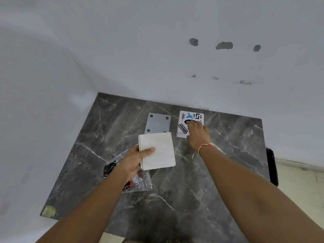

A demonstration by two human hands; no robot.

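My left hand [135, 160] grips the white square pad [157, 149], thumb on top, over the middle of the tabletop [192, 190]. My right hand [197, 134] lies stretched and holding nothing on the sticker sheet [190, 116] by the far edge. I should pin the sheet flat and ease a fingertip under one sticker's rim without dragging it; its long axis runs from near edge to far edge, lettering turned away from me.

A dark grey marbled table [192, 199] with pale veins stands pushed into a corner of white walls [140, 50]. On the wall behind the table are three dark gouged patches [224, 45], with smaller scuffs [243, 82] beneath them. Pale beige floor [298, 186] shows right of the table, past a black object [272, 165] at its right edge. A yellowish patch [49, 210] marks the table's near left corner. The light is soft and even.
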